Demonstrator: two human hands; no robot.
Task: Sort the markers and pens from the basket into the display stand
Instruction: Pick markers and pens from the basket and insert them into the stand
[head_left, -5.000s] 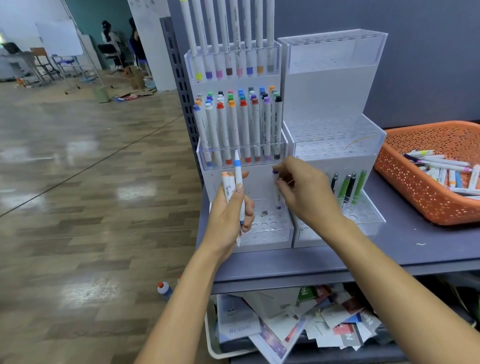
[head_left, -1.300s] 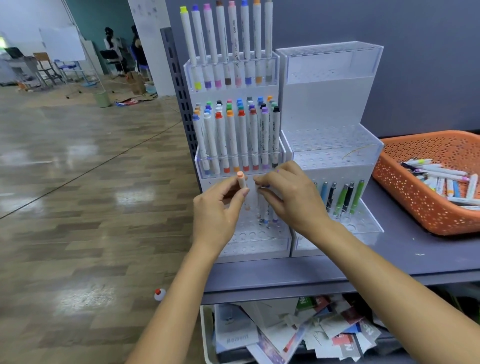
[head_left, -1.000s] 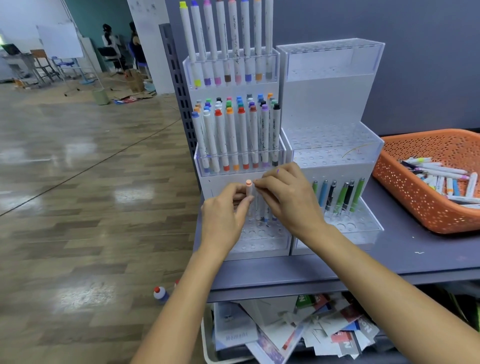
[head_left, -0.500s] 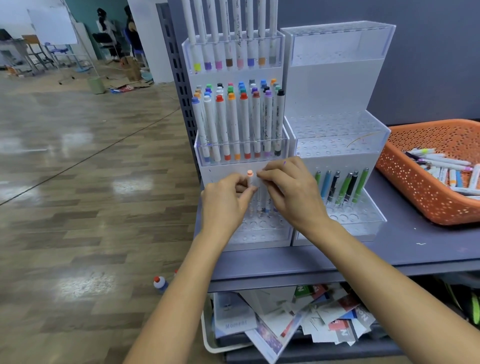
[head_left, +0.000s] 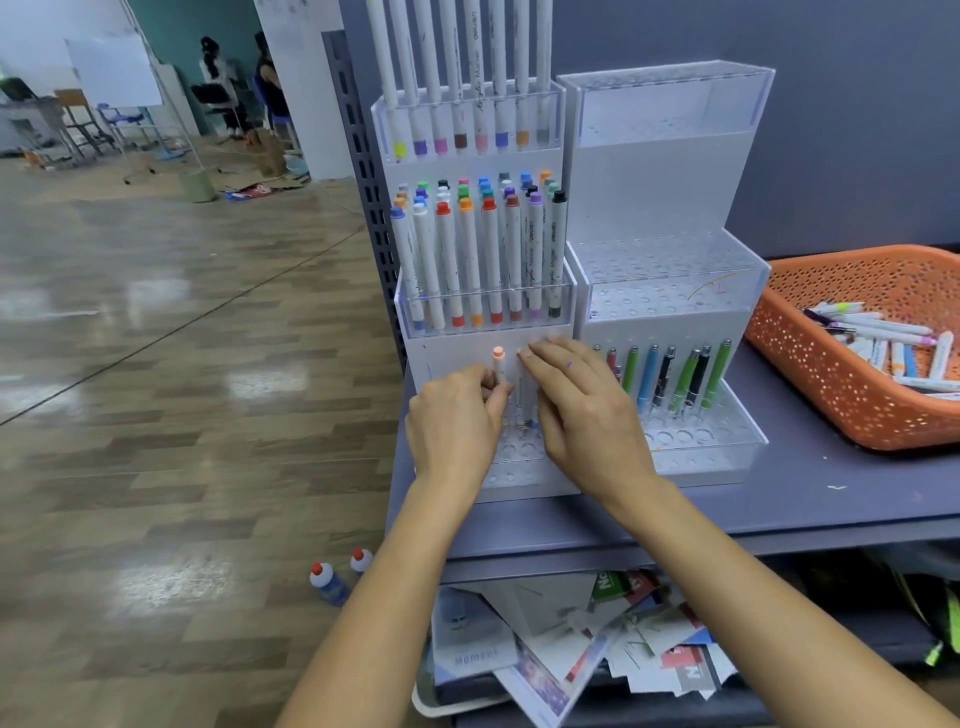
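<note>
A white marker with a peach cap (head_left: 498, 364) stands upright over the bottom tier of the left acrylic display stand (head_left: 447, 348); my left hand (head_left: 454, 421) grips its barrel. My right hand (head_left: 589, 421) lies beside it, fingers stretched out and touching the tops of a few markers (head_left: 524, 410) in that same tier. The upper tiers hold rows of coloured-cap markers (head_left: 483, 249). The right display stand (head_left: 670, 306) has several pens (head_left: 672, 379) in its bottom tier. The orange basket (head_left: 831, 400) at the right holds several loose markers (head_left: 883, 343).
Both stands and the basket sit on a grey shelf top (head_left: 810, 499). A perforated grey post (head_left: 370, 182) rises behind the left stand. Below the shelf lies a tray of papers (head_left: 566, 654). Two small bottles (head_left: 332, 579) stand on the wooden floor.
My left hand has lowered the peach-capped marker toward the holes of the bottom tier. My right hand has slid up beside it and flattened its fingers over the neighbouring markers.
</note>
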